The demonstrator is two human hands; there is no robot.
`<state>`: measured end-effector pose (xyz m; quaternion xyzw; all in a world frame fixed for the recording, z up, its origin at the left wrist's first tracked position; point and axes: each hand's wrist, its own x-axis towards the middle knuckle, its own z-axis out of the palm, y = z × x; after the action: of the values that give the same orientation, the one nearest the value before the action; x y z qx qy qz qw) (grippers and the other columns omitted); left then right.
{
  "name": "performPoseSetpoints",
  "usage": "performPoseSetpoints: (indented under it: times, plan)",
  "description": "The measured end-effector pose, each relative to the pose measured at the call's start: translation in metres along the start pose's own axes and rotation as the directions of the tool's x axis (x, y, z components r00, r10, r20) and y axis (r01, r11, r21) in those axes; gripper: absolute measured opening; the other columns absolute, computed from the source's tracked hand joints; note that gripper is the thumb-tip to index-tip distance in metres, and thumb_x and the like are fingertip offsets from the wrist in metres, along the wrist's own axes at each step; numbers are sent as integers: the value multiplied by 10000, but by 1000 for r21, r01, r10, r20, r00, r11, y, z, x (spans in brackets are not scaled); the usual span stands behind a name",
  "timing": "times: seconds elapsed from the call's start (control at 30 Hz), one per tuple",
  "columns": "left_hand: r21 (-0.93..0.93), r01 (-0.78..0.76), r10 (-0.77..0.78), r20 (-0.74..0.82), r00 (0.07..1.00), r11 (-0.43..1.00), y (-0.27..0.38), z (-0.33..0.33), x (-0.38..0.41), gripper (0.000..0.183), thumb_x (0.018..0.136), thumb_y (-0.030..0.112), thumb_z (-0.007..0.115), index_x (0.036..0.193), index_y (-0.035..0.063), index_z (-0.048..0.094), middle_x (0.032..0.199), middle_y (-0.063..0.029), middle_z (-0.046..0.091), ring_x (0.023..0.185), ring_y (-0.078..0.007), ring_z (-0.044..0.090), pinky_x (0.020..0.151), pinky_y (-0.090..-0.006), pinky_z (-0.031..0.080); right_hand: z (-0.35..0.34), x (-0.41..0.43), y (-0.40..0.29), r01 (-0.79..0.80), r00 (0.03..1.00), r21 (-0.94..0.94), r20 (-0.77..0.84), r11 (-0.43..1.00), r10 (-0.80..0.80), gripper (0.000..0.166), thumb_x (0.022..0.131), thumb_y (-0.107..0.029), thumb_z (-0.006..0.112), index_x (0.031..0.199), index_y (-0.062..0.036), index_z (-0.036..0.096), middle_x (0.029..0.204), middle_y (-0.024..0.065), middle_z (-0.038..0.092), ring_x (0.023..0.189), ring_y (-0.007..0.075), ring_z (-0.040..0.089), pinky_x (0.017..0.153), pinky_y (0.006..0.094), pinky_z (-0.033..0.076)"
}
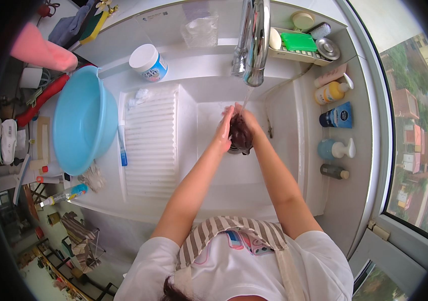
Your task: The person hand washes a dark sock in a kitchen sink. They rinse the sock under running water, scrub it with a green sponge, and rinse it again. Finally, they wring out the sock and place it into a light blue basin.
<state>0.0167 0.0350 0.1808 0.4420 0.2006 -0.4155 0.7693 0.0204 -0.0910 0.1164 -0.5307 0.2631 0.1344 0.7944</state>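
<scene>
A bunched, wet, dark brown cloth (241, 133) is held between my two hands over the basin of a white laundry sink (208, 165). My left hand (224, 129) presses on its left side with the fingers stretched out. On the other side my right hand (250, 122) cups it; part of those fingers is hidden by the cloth. A thin stream of water runs from the chrome faucet (255, 67) onto the fingertips and the cloth's top. Beneath the cloth, the drain (234, 150) shows in part.
Left of the basin is a ribbed washboard (150, 150) with a blue-and-white brush (122, 146) along its edge. A light blue plastic tub (82, 124) stands on its side farther left. A lidded white tub (148, 62) sits behind. Several bottles, including a yellow pump bottle (330, 93), line the right ledge below a soap rack (296, 54).
</scene>
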Motion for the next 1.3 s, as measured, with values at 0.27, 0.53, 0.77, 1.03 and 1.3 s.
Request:
performPoseSetpoints:
  times: [0.27, 0.53, 0.77, 1.03, 1.3]
  plan:
    - [8, -236, 236, 31, 971, 972, -5, -37, -10, 442, 814, 164, 670, 1192, 70, 460, 1109, -52, 528, 1087, -191, 496, 911, -358, 423, 32, -15, 0, -288, 958, 99, 36, 953, 286, 545, 849, -532, 509, 1049, -30, 575, 987, 121, 618, 829, 218, 618, 724, 348, 520]
    - [522, -479, 512, 92, 854, 706, 10, -23, -7, 206, 809, 132, 666, 977, 26, 609, 932, -47, 639, 864, -119, 588, 795, -279, 475, -13, -64, -21, 35, 982, 38, 186, 999, -41, 286, 862, -150, 610, 1094, 9, 556, 990, 101, 625, 888, 181, 628, 797, 339, 523]
    - [927, -318, 315, 247, 916, 199, 39, -54, -17, 425, 610, 299, 806, 910, 43, 649, 827, -112, 660, 782, -193, 625, 699, -315, 486, -23, -59, -26, 303, 949, -232, -10, 924, -314, 170, 881, -159, 591, 1014, -53, 586, 876, 21, 618, 759, 115, 599, 658, 264, 502]
    - [-196, -275, 316, 222, 923, 941, 14, -86, -40, 418, 873, 299, 579, 1153, -5, 517, 1128, -125, 591, 1046, -230, 571, 948, -377, 439, 6, -62, -24, 230, 973, 200, -39, 953, -226, 222, 872, -112, 580, 1079, -66, 517, 870, 45, 604, 793, 143, 604, 671, 295, 524]
    - [-337, -76, 107, 73, 992, 938, -48, -62, 61, 471, 857, 493, 571, 1084, 91, 474, 1004, -47, 535, 830, -176, 523, 707, -324, 469, 63, -103, 18, 495, 754, -620, -42, 609, -656, 267, 728, -181, 712, 933, -67, 585, 888, 135, 637, 794, 253, 627, 711, 349, 503]
